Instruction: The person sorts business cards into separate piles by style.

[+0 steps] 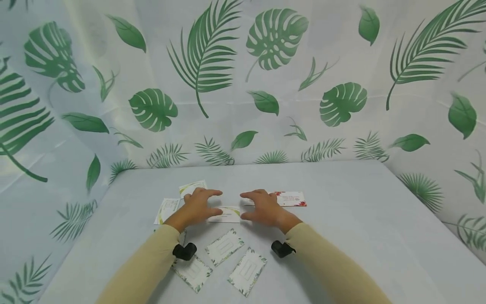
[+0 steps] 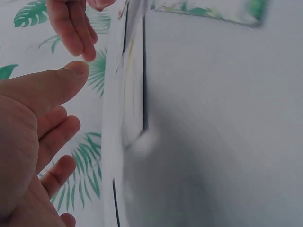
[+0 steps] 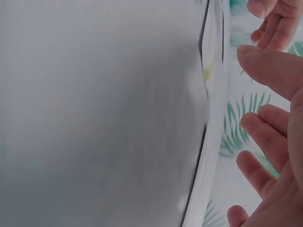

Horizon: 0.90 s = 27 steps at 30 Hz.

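My left hand [image 1: 196,206] and right hand [image 1: 265,207] hover over the table, facing each other with thumbs and fingers spread and nothing held. Between them lies a white card with a yellow-green curve [image 1: 228,215], seen almost edge-on in the left wrist view [image 2: 134,85]. Two similar cards lie near the left hand, one behind it [image 1: 192,186] and one to its left [image 1: 167,209], both partly covered in the head view. Beyond the right hand is a white card with red flowers [image 1: 292,198], its left part hidden behind the fingers.
Nearer me lie leaf-bordered cards: one in the middle [image 1: 225,246], one at the right [image 1: 247,271] and one at the left [image 1: 193,272]. Another shows partly beneath my left wrist. Black wrist cameras [image 1: 184,251] sit under both forearms. A leaf-print curtain [image 1: 228,126] stands behind the table [image 1: 353,219].
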Each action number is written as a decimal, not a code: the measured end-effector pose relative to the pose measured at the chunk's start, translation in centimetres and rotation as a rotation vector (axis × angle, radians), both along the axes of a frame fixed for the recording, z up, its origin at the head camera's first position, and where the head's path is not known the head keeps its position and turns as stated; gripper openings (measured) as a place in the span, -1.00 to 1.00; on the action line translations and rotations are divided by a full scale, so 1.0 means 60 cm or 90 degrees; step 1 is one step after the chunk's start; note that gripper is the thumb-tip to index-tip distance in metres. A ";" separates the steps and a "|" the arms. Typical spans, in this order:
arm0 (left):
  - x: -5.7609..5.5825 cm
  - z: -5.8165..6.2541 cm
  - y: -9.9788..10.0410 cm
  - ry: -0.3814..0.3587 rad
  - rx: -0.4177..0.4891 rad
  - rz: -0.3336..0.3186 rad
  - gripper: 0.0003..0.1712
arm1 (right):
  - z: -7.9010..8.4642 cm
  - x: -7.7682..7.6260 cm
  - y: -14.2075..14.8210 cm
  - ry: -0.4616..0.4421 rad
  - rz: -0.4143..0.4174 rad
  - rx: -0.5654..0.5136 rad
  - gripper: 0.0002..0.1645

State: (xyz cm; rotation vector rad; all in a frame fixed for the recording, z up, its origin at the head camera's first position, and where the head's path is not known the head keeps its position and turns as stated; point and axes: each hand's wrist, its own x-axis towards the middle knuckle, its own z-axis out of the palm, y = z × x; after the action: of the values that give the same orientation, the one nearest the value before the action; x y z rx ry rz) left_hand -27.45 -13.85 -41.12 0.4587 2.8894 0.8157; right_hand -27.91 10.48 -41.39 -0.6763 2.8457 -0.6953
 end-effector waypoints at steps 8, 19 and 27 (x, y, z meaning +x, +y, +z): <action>0.018 -0.016 -0.039 -0.018 -0.042 0.019 -0.31 | -0.011 0.009 -0.035 0.003 0.007 0.045 -0.25; 0.009 -0.037 -0.032 -0.019 -0.082 0.016 -0.35 | -0.018 0.014 -0.045 0.009 0.012 0.065 -0.32; 0.012 -0.031 -0.029 -0.014 -0.041 0.032 -0.40 | -0.019 0.012 -0.045 -0.007 0.003 0.029 -0.31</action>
State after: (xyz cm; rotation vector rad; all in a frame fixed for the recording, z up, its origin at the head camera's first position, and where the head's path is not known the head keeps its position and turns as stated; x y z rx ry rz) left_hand -26.76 -15.62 -43.00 0.3705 2.9082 0.7282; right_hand -27.20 7.79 -42.55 -0.6709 2.8392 -0.6298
